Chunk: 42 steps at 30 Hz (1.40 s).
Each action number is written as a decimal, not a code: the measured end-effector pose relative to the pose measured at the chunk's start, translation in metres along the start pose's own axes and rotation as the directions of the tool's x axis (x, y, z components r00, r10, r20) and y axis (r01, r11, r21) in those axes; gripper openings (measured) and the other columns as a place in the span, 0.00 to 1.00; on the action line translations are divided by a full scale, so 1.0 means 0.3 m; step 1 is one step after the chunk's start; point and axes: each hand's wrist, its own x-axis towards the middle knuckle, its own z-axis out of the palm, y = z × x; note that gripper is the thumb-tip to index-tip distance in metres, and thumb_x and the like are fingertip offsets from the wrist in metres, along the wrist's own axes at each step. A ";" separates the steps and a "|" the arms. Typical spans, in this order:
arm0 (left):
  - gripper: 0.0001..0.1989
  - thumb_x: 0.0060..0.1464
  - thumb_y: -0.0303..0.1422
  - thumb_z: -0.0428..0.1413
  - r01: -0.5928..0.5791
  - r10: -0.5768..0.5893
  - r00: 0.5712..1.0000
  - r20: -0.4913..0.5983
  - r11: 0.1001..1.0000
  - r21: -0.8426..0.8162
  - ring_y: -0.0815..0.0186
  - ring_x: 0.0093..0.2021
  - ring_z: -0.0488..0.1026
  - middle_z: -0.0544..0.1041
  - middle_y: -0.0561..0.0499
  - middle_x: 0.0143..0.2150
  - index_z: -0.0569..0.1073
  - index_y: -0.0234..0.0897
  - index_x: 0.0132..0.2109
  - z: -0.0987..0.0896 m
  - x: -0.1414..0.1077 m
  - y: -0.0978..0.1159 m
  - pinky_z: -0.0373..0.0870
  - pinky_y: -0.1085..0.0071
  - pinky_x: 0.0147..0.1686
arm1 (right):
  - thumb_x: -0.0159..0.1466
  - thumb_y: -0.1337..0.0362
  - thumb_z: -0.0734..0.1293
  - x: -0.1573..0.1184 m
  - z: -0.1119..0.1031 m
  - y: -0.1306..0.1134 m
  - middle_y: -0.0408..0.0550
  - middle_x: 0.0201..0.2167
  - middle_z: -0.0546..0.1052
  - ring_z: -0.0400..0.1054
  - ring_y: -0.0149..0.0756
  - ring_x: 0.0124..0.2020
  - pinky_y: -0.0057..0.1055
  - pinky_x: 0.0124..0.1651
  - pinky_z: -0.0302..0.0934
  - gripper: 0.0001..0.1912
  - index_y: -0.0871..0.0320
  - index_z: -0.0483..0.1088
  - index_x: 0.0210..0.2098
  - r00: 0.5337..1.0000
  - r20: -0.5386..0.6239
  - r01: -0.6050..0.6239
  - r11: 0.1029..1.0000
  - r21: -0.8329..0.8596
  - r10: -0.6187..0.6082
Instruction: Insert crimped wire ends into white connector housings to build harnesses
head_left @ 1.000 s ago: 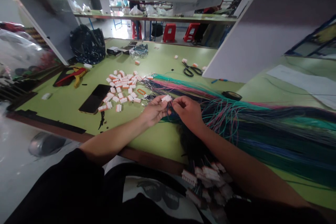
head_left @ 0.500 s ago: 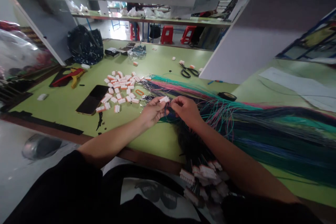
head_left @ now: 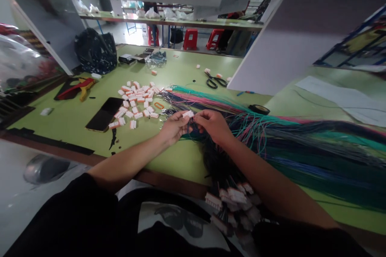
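A white connector point(head_left: 188, 114) is pinched between the thumb and fingers of my left hand point(head_left: 174, 128). Just to its right, my right hand point(head_left: 213, 125) has thumb and forefinger pressed together on a thin wire at the connector's side; the wire's tip is too small to make out. Coloured wires point(head_left: 250, 126) in green, pink and dark blue spread from behind my hands to the right. White and orange connectors point(head_left: 140, 96) lie piled left of the wire ends. Finished-looking bunched connectors point(head_left: 237, 195) on black wires hang at the table's front edge, below my right forearm.
On the green table point(head_left: 177, 160) lie a black phone point(head_left: 104, 115), a red and yellow tool point(head_left: 79, 88), black scissors point(head_left: 216, 81), a roll of black tape point(head_left: 259, 109) and an orange ring point(head_left: 159, 105). A dark plastic bag point(head_left: 95, 51) stands at the back left.
The whole view has shifted slightly. My right fingers have moved a little closer to the connector, while my left hand keeps its hold on it.
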 end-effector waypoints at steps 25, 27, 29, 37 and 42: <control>0.06 0.34 0.18 0.52 -0.099 0.097 0.995 0.024 0.944 0.315 0.77 0.15 0.61 0.67 0.57 0.14 0.67 0.32 0.19 0.043 -0.022 0.028 0.57 0.78 0.19 | 0.46 0.62 0.62 -0.004 -0.053 -0.039 0.36 0.14 0.62 0.53 0.25 0.19 0.25 0.25 0.48 0.06 0.58 0.65 0.17 0.967 0.235 0.179 0.926 -0.333 -0.102; 0.07 0.33 0.17 0.52 -0.072 0.075 0.997 -0.002 0.958 0.279 0.77 0.15 0.62 0.67 0.57 0.15 0.68 0.32 0.20 0.044 -0.019 0.026 0.57 0.78 0.19 | 0.45 0.64 0.62 -0.002 -0.050 -0.040 0.37 0.14 0.63 0.54 0.26 0.20 0.26 0.25 0.48 0.04 0.58 0.65 0.17 0.975 0.187 0.183 0.899 -0.399 -0.116; 0.07 0.34 0.17 0.52 -0.053 0.057 0.998 -0.009 0.970 0.239 0.77 0.14 0.61 0.67 0.57 0.15 0.67 0.32 0.21 0.044 -0.014 0.024 0.56 0.78 0.17 | 0.44 0.65 0.61 0.002 -0.046 -0.039 0.37 0.14 0.63 0.55 0.26 0.20 0.26 0.26 0.49 0.03 0.57 0.64 0.16 0.979 0.148 0.192 0.869 -0.457 -0.138; 0.06 0.39 0.17 0.56 0.113 -0.115 0.992 0.045 0.992 0.052 0.79 0.15 0.62 0.70 0.55 0.18 0.69 0.30 0.26 0.017 0.004 0.020 0.57 0.81 0.17 | 0.44 0.65 0.61 0.014 -0.033 -0.013 0.38 0.14 0.63 0.56 0.27 0.20 0.25 0.25 0.47 0.06 0.56 0.59 0.15 0.968 0.121 0.249 0.781 -0.573 -0.220; 0.03 0.50 0.22 0.54 0.265 -0.259 0.960 0.108 0.963 -0.047 0.76 0.18 0.68 0.75 0.51 0.23 0.72 0.30 0.31 0.016 -0.017 0.041 0.64 0.79 0.21 | 0.48 0.63 0.63 0.015 -0.065 -0.031 0.38 0.15 0.64 0.56 0.26 0.20 0.25 0.25 0.48 0.07 0.57 0.61 0.16 0.949 0.277 0.283 0.788 -0.547 -0.148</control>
